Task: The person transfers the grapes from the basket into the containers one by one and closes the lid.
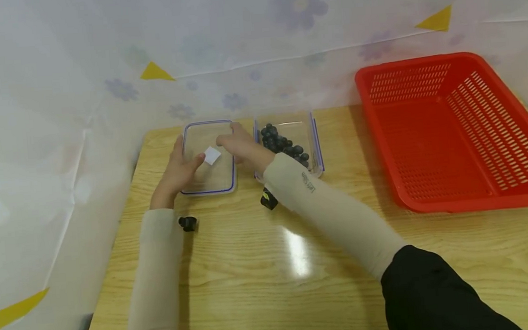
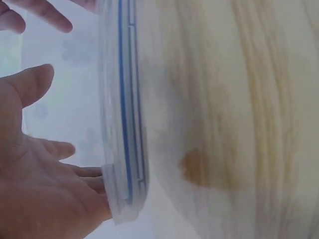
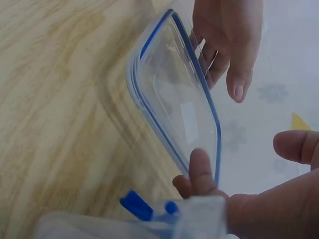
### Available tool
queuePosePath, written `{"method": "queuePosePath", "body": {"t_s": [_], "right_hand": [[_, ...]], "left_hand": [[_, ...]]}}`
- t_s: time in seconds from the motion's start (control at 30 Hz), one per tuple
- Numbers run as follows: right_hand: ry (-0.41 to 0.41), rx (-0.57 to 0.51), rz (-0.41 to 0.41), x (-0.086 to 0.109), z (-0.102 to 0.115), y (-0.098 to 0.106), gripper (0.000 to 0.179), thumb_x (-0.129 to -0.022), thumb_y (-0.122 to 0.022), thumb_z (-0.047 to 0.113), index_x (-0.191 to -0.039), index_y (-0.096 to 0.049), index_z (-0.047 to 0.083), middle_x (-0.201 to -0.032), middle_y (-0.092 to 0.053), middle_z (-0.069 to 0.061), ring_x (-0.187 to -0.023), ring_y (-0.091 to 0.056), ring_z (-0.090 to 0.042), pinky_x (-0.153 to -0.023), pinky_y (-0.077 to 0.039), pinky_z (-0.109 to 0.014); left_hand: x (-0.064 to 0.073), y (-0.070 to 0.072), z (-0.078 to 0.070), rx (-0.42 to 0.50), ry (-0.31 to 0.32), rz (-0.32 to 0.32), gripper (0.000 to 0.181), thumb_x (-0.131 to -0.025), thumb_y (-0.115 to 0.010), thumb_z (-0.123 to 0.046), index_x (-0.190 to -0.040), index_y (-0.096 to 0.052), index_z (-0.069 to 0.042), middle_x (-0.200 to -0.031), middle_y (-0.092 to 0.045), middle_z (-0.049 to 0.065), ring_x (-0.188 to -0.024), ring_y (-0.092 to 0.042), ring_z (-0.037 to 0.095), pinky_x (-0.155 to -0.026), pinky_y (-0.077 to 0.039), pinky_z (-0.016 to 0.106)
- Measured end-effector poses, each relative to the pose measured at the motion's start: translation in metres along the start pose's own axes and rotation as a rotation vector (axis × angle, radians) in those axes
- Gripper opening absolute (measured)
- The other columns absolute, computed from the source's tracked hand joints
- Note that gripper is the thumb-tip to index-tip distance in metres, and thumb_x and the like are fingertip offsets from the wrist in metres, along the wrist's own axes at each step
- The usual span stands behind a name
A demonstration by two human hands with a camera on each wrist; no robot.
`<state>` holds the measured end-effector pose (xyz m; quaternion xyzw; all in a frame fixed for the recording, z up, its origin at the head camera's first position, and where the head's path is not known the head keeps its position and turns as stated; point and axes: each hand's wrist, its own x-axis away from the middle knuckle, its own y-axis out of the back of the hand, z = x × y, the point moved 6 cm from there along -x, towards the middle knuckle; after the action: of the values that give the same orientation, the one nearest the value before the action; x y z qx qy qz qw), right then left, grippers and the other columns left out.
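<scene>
Between my two hands lies a clear plastic lid with a blue seal round its edge and a white square label on top. My left hand is at its left side, fingers along the edge and thumb reaching over it. My right hand is at the right edge; in the right wrist view a fingertip rests over the lid's rim while the thumb stays apart. Right of the lid stands a clear box containing dark grapes, partly hidden by my right forearm.
A large red slotted basket stands on the right of the wooden table. Flower-patterned sheeting hangs along the back and left, with yellow tape pieces on it. Small black devices sit beside both wrists.
</scene>
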<state>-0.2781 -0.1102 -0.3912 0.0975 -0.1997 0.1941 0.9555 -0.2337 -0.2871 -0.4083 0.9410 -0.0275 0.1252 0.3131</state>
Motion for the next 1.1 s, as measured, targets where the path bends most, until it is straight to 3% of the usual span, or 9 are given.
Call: {"method": "queuePosePath", "body": {"t_s": [0.07,0.13,0.4,0.53,0.63,0.83,0.93,1.1], "right_hand": [[0.0,-0.053,-0.014,0.002,0.004,0.005,0.079,-0.096,-0.06,0.016,-0.163,-0.017,0.014,-0.162,-0.027,-0.014,-0.116,-0.056,-0.035,-0.086,-0.056,-0.042],[0.0,-0.084,-0.024,0.004,0.008,0.01,0.078,-0.097,-0.059,0.015,-0.163,-0.018,0.014,-0.161,-0.029,-0.014,-0.112,-0.058,-0.034,-0.085,-0.057,-0.041],[0.039,-0.113,-0.042,0.013,0.023,0.022,0.068,-0.1,-0.054,0.01,-0.161,-0.025,0.009,-0.165,-0.024,-0.009,-0.135,-0.046,-0.03,-0.082,-0.058,-0.032],[0.103,-0.08,-0.073,0.016,0.03,0.025,0.066,-0.097,-0.055,0.005,-0.159,-0.032,0.008,-0.156,-0.04,-0.015,-0.122,-0.056,-0.032,-0.081,-0.058,-0.032],[0.153,-0.036,-0.094,0.02,0.037,0.029,0.066,-0.096,-0.057,0.006,-0.158,-0.034,0.011,-0.144,-0.05,-0.015,-0.113,-0.059,-0.03,-0.085,-0.056,-0.032],[0.244,0.092,-0.103,0.037,0.052,0.036,0.074,-0.094,-0.058,0.006,-0.16,-0.031,0.024,-0.156,-0.041,-0.006,-0.139,-0.04,-0.026,-0.099,-0.046,-0.038],[0.285,0.087,-0.096,0.044,0.057,0.039,0.076,-0.094,-0.057,0.004,-0.16,-0.03,0.028,-0.159,-0.037,-0.001,-0.143,-0.035,-0.024,-0.094,-0.046,-0.039],[0.421,0.057,-0.113,0.054,0.063,0.046,0.07,-0.093,-0.054,0.0,-0.158,-0.035,0.02,-0.158,-0.038,0.0,-0.143,-0.036,-0.017,-0.109,-0.037,-0.029]], "left_hand": [[0.004,0.003,-0.004,0.016,-0.024,-0.041,0.092,-0.104,-0.054,-0.041,-0.162,0.013,-0.018,-0.167,0.01,0.018,-0.152,0.003,0.038,-0.12,-0.007,0.057],[0.008,0.006,-0.008,0.026,-0.046,-0.072,0.092,-0.103,-0.055,-0.041,-0.162,0.012,-0.02,-0.167,0.01,0.016,-0.152,0.004,0.036,-0.12,-0.007,0.056],[0.02,0.016,-0.026,0.089,-0.112,-0.183,0.093,-0.102,-0.058,-0.039,-0.161,0.014,-0.03,-0.168,0.012,0.006,-0.152,0.007,0.024,-0.121,-0.002,0.05],[0.025,0.019,-0.035,0.13,-0.151,-0.234,0.094,-0.102,-0.06,-0.034,-0.162,0.013,-0.028,-0.169,0.008,0.005,-0.152,0.003,0.018,-0.121,-0.002,0.041],[0.029,0.02,-0.041,0.155,-0.167,-0.249,0.095,-0.102,-0.06,-0.033,-0.161,0.014,-0.03,-0.169,0.008,0.004,-0.152,0.003,0.016,-0.121,0.0,0.041],[0.041,0.02,-0.054,0.231,-0.198,-0.252,0.098,-0.102,-0.061,-0.032,-0.159,0.018,-0.033,-0.169,0.008,0.003,-0.152,0.002,0.015,-0.12,-0.006,0.052],[0.04,0.021,-0.053,0.261,-0.226,-0.275,0.097,-0.101,-0.061,-0.034,-0.159,0.017,-0.036,-0.169,0.005,-0.001,-0.152,-0.002,0.01,-0.121,-0.009,0.049],[0.044,0.022,-0.059,0.344,-0.283,-0.294,0.092,-0.103,-0.059,-0.022,-0.161,0.012,-0.027,-0.169,0.0,-0.003,-0.152,-0.008,0.011,-0.122,-0.007,0.04]]}}
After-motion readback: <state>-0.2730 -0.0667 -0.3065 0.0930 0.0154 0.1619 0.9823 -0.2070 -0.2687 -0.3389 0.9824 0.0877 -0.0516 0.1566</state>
